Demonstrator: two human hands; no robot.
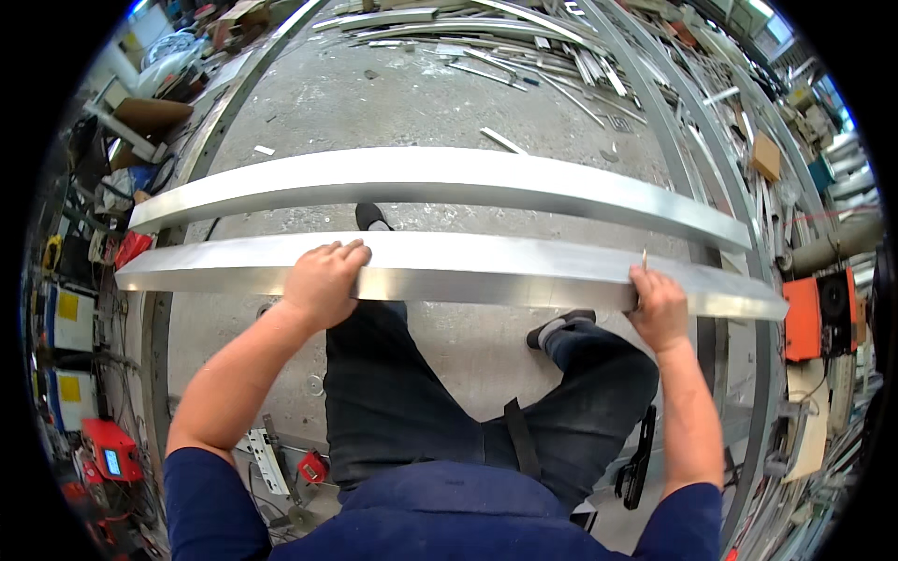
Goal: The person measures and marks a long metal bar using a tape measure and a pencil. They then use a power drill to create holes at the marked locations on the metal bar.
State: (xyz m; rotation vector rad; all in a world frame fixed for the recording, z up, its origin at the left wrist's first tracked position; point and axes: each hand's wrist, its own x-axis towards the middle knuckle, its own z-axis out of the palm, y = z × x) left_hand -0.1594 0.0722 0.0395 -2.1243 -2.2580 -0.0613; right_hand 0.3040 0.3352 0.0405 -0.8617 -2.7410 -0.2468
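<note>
A long silver aluminium box bar (pixel 496 266) lies crosswise in front of my legs. My left hand (pixel 323 285) is closed over its near side left of the middle, fingers on the top face and thumb out of sight. Toward the right end, my right hand (pixel 658 304) grips the same bar at its near edge. A thin pointed stick, like a pencil (pixel 644 257), pokes up from the right hand's fingers. Just beyond, a second similar bar (pixel 440 173) runs roughly parallel, with a gap between the two.
Metal rails (pixel 210 140) run away at left, and more rails (pixel 669 122) at right, under the bars' ends. Offcut strips (pixel 505 42) are heaped on the far floor. An orange-and-black box (pixel 820 313) stands right; a red device (pixel 110 451) and cables are at lower left.
</note>
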